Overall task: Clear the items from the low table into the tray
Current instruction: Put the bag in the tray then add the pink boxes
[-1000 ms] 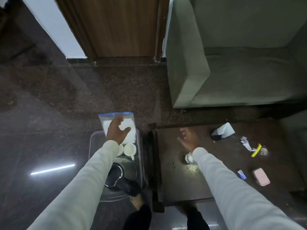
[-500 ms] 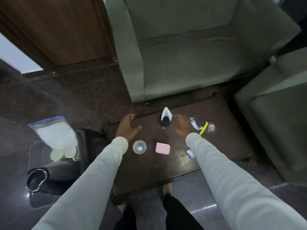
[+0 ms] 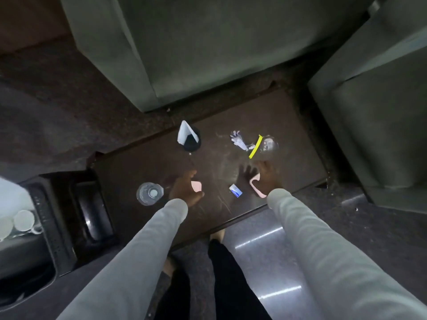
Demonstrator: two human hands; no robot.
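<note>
The dark low table holds a clear plastic cup, a black cup with white paper, a crumpled white wrapper, a yellow strip beside a clear lump, and a blue-white sachet. My left hand hovers over a pink case, thumb and fingers spread around it. My right hand rests on another pink piece; motion blur hides its grip. The tray lies on the floor at the far left.
The tray holds white cups and a bag of white powder. A black stand sits between tray and table. A grey sofa borders the far side, an armchair the right. My feet are at the near edge.
My view swung from the tray to the table. My left hand left the bag in the tray and came over the pink case. My right hand drew back toward the near right.
</note>
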